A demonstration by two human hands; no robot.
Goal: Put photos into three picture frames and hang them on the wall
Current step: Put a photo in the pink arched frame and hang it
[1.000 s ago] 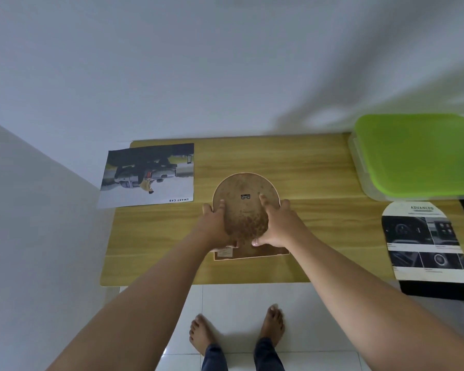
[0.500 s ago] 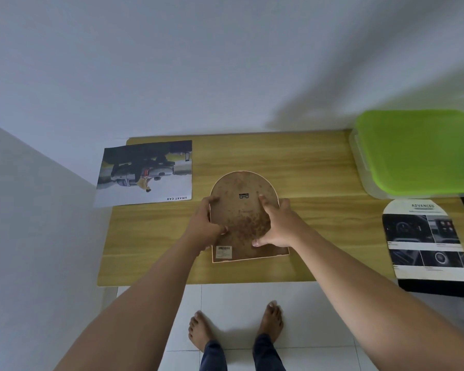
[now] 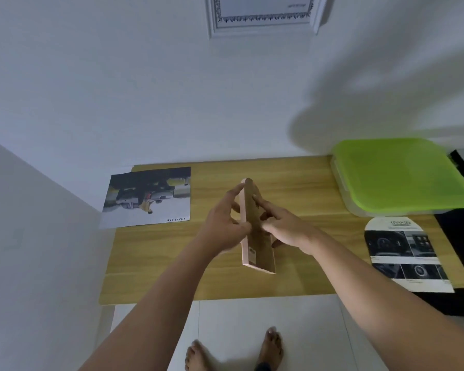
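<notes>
The person is holding the arched picture frame (image 3: 261, 251) in the middle of the picture, raised off the wooden table (image 3: 172, 263) and tipped up onto its side. Its long axis is running almost straight up the picture, leaning slightly. The rounded end is pointing toward the top and the wall (image 3: 118, 89), and the square end toward the bottom. The pale rim is facing the camera, and the brown backing is facing right.

The left hand (image 3: 223, 223) is pinching the frame, with the thumb on the rim and the fingers reaching up along the hidden left face. The right hand (image 3: 281, 226) is pressing against the backing with its fingers laid fairly straight, not wrapped round it.

On the table at centre left, a car photo (image 3: 148, 196) is lying flat and overhanging the edge. At the right, an arch-shaped photo (image 3: 405, 253) is lying just below a green-lidded box (image 3: 402, 175). A white frame (image 3: 263, 14) is hanging on the wall at top centre, cut off by the picture's edge. Bare feet (image 3: 273, 346) are showing on the floor tiles at the bottom.
</notes>
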